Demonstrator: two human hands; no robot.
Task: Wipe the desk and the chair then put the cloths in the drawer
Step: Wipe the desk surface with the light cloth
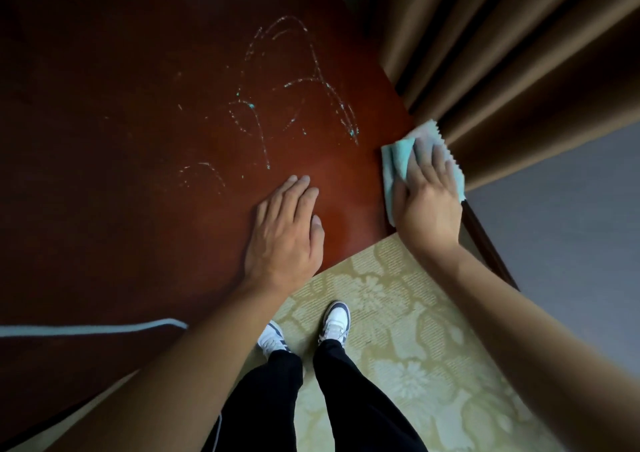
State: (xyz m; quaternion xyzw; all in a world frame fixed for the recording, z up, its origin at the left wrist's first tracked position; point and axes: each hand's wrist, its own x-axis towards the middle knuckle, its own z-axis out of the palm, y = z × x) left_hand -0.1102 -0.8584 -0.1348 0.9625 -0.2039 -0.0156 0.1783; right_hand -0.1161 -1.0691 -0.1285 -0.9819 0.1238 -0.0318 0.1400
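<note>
A dark red-brown wooden desk point(138, 140) fills the left and middle of the head view. Wet curved streaks point(294, 84) shine on its top. My right hand point(427, 195) presses flat on a light teal cloth point(398, 155) at the desk's right corner, fingers straight. My left hand point(285, 233) rests flat on the bare desk near its front edge, left of the cloth, holding nothing. No chair or drawer is in view.
Brown curtains point(502, 53) hang right beside the desk's right edge, touching the cloth's corner. A white cable point(93, 328) lies across the desk's near left part. Below are a patterned beige carpet point(415, 347), my legs and white shoes point(334, 320).
</note>
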